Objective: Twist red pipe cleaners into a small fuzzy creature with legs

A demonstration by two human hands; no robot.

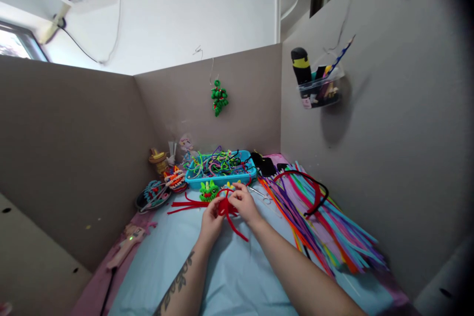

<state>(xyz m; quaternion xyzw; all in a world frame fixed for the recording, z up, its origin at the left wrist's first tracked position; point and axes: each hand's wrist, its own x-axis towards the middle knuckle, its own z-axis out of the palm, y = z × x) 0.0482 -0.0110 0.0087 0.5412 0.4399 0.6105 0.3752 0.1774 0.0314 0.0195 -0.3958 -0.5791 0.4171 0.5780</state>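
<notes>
Both hands meet over the light blue cloth, around a piece of red pipe cleaners (226,206) bent into a shape with loose ends. My left hand (212,217) pinches its left side. My right hand (244,203) grips its upper right, fingers curled; one red end hangs down toward me. More red pipe cleaners (185,204) lie just left of my left hand. Right behind the hands sits a green pipe-cleaner animal head (209,191). Scissors (263,196) rest to the right of my right hand.
A blue tray (192,181) of pipe-cleaner scraps stands at the back. Long coloured pipe cleaners (314,222) spread along the right. At left are a dark bowl (142,206), an orange figure (175,177) and a pink corded tool (128,247). Grey panels (207,133) enclose the table.
</notes>
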